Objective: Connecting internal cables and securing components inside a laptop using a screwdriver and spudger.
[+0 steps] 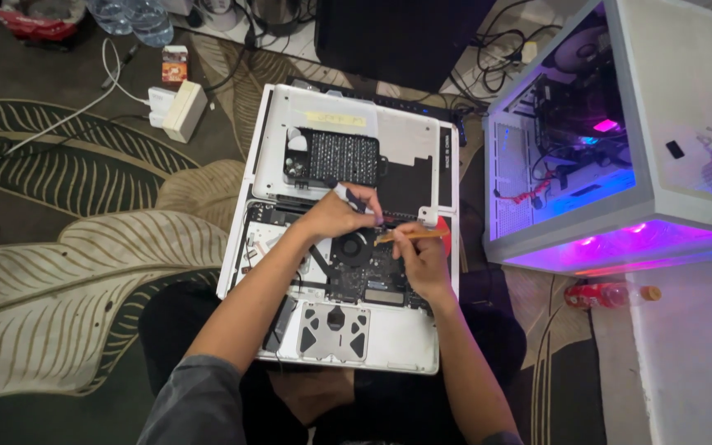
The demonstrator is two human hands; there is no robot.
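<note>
A person seated on a leaf-patterned carpet (84, 264) works over an opened white laptop (397, 350) lying across the lap, its inner parts exposed. The left hand (333, 216) is closed around a small dark-handled tool (354, 198), its fingers curled tight on the grip, the tip pointing down toward the circuit board (368, 284) near the round fan (354, 245). The right hand (422, 259) pinches a thin orange-brown stick (409, 236) between thumb and fingers, holding it nearly level with its end just beside the other tool, over the same spot on the board. Above the hands, the laptop's removed bottom cover (405, 136) lies flat with a black perforated part (338, 156) resting on it. The underside of the trackpad (333, 330) shows near the person's body. To the right stands a white desktop computer case (677, 140), glowing pink and blue inside. A white power adapter (183, 110) sits on the carpet at upper left, and a red bottle (607, 294) lies beside the case.
</note>
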